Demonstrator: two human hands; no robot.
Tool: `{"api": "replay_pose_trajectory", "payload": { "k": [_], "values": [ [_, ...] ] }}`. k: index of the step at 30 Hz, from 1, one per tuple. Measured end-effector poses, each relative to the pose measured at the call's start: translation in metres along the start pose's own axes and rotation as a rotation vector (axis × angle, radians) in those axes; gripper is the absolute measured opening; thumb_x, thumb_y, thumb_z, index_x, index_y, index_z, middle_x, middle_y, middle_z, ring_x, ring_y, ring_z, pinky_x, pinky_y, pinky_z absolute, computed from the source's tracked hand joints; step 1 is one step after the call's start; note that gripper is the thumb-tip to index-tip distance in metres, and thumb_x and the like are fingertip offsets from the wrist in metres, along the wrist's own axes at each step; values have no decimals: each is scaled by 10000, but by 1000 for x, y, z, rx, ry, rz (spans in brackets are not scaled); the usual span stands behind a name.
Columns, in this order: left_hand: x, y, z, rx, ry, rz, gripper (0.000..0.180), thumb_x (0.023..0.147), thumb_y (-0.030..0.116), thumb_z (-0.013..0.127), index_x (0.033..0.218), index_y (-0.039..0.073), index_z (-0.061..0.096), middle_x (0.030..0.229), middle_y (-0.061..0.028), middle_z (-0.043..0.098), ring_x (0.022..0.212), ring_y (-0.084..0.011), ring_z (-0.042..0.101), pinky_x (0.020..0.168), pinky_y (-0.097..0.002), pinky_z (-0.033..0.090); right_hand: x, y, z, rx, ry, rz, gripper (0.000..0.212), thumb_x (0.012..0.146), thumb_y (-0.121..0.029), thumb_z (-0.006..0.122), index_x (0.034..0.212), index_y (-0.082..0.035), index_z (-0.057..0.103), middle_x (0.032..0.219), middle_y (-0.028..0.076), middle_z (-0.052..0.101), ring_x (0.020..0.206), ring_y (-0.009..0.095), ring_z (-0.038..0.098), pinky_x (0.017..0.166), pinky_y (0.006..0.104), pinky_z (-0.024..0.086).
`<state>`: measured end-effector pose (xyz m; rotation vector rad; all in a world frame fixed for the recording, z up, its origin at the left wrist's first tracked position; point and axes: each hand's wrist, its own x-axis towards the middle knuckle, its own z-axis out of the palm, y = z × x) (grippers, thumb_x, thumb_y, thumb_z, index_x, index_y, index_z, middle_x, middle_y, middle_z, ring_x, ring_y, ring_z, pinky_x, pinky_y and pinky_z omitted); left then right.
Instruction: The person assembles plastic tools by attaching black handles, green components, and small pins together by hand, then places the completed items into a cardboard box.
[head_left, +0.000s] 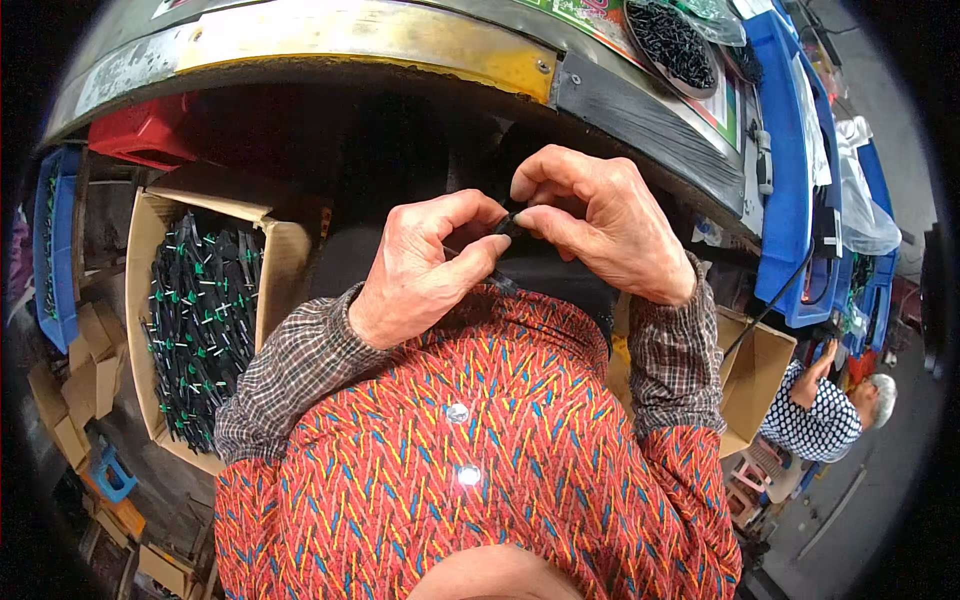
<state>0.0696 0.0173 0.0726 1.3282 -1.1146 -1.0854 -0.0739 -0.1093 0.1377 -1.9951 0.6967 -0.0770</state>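
Note:
Both hands meet in front of my body, below the edge of the workbench (pixel 370 38). Thumb and forefinger of my left hand (pixel 415 265) pinch a small black piece (pixel 509 222), thin and dark. My right hand (pixel 620 225) grips the same piece from the other side, its fingertips nearly touching the left ones. The fingers cover most of it, so its exact kind cannot be made out. A short dark end (pixel 503 283) shows beneath the left fingers; whether it belongs to the piece is unclear.
On my left stands an open cardboard box (pixel 285 265) full of black strips (pixel 200 330) with green and white bits. A dish of small black parts (pixel 672 45) sits on the bench. Blue bins (pixel 785 170) line the right, near another cardboard box (pixel 760 370). Farther off is a person (pixel 815 415).

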Motion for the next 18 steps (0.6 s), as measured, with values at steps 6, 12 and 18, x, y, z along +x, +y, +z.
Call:
{"api": "replay_pose_trajectory", "payload": {
  "k": [6, 12, 18],
  "values": [
    [2, 1, 3, -106, -13, -99, 87, 834, 56, 630, 859, -26, 621, 696, -1, 587, 650, -20, 513, 556, -209, 435, 1, 7, -1, 102, -34, 74, 158, 782, -40, 635, 919, 26, 592, 690, 107, 636, 629, 139, 623, 586, 288, 496],
    [2, -10, 5, -165, 9, -159, 82, 833, 63, 635, 814, -15, 619, 683, 33, 555, 627, -4, 469, 536, -193, 394, 0, 15, 6, 162, -24, 67, 128, 806, -54, 624, 906, 20, 600, 662, 58, 615, 567, 88, 573, 510, 242, 458],
    [2, -8, 2, -205, -18, -212, 66, 832, 61, 634, 806, 1, 624, 679, 40, 553, 628, -6, 474, 536, -188, 393, -4, 23, 16, 386, -61, 219, 114, 865, -90, 590, 907, 11, 622, 658, 31, 605, 495, 65, 538, 442, 207, 420]
  ]
}}
